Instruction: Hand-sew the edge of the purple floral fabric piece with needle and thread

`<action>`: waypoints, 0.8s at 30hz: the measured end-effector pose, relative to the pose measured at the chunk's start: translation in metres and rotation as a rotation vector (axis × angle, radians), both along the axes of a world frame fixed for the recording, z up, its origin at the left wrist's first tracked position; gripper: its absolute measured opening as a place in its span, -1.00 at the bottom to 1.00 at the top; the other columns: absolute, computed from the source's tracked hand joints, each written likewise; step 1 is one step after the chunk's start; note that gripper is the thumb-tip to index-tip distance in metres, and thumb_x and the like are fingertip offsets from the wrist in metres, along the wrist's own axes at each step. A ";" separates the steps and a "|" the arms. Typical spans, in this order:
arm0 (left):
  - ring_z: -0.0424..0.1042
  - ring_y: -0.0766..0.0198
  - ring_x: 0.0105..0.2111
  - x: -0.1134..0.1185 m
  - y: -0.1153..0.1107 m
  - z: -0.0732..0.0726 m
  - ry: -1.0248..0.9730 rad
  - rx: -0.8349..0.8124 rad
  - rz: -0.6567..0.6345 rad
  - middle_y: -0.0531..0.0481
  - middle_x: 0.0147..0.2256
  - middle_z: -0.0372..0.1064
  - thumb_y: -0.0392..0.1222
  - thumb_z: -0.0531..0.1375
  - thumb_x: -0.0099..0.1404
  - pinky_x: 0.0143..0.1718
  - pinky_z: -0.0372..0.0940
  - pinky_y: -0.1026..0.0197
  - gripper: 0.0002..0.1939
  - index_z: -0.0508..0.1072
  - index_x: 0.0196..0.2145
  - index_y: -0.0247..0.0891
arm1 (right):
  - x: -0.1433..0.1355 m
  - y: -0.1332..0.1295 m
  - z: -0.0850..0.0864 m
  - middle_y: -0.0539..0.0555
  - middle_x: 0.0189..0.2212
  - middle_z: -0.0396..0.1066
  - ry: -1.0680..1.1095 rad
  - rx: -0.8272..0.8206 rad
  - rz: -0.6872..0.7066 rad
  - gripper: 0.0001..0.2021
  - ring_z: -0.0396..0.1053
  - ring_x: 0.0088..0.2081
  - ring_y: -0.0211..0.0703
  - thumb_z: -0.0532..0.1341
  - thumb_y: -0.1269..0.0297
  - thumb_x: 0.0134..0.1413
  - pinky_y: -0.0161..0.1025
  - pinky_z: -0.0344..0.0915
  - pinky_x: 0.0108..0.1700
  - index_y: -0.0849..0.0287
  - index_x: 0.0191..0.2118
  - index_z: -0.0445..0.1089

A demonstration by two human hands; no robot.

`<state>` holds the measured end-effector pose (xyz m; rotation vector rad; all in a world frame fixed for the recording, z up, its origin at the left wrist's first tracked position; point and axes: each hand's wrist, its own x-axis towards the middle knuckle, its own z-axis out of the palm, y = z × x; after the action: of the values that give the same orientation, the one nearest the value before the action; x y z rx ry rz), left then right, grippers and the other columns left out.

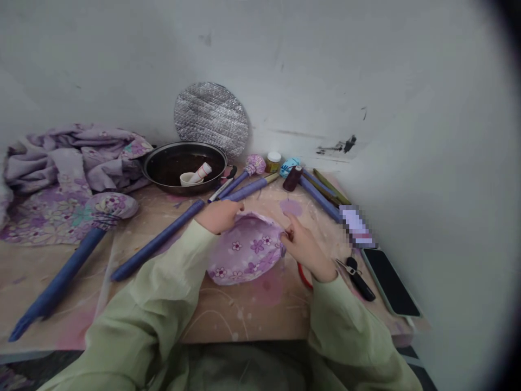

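A piece of lilac floral cloth (244, 252), rounded at its lower edge, hangs between my two hands over the table. My left hand (222, 216) is closed on its upper left edge, seen from the back, with most fingertips hidden. At the right edge my right hand (307, 247) pinches the cloth between thumb and fingers, its index finger pointing up. Whether a needle is in that pinch is too small to tell. Beyond the right hand stands a dark maroon thread spool (293, 179). Red-handled scissors (304, 276) lie partly hidden under the right wrist.
A black pan (185, 163) holding a small white cup (191, 179) is at the back. Left are a cloth-headed blue stick (69, 277), another blue stick (158, 239) and heaped floral fabric (61, 179). Black-handled pliers (360, 282) and a phone (391, 282) lie right, near the wall.
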<state>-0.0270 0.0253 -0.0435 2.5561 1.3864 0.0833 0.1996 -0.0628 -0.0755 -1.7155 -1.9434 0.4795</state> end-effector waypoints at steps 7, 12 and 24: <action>0.48 0.07 -0.20 -0.003 0.001 -0.004 0.019 -0.096 -0.114 -0.15 -0.16 0.50 0.11 0.31 0.05 -0.19 0.31 0.20 -0.39 0.40 -0.02 -0.30 | 0.015 -0.049 0.022 0.04 -0.49 0.47 -0.178 -0.119 0.032 -0.53 0.43 -0.46 -0.05 0.08 0.17 0.18 -0.15 0.26 -0.37 0.18 0.19 0.21; 0.47 0.00 -0.18 -0.011 -0.008 -0.017 0.064 -0.087 -0.131 -0.20 -0.19 0.49 -0.10 0.33 0.04 -0.16 0.29 0.13 -0.59 0.46 -0.16 -0.32 | 0.008 -0.017 0.029 0.24 -0.25 0.49 -0.283 0.017 0.227 -0.65 0.44 -0.20 0.06 0.11 0.20 0.19 -0.03 0.33 -0.16 0.28 0.01 0.38; 0.49 0.19 -0.22 -0.008 -0.009 -0.035 -0.247 0.071 -0.159 -0.11 -0.22 0.53 -0.31 0.07 0.34 -0.16 0.31 0.21 -0.80 0.50 -0.21 -0.32 | -0.027 0.045 0.021 0.11 -0.36 0.56 -0.236 -0.056 0.326 -0.80 0.48 -0.35 -0.12 0.13 0.34 0.17 -0.25 0.29 -0.31 0.21 -0.28 0.51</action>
<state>-0.0347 0.0164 -0.0782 2.5963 1.1059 0.4126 0.1729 -0.0174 -0.0545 -1.5510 -2.4187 0.4657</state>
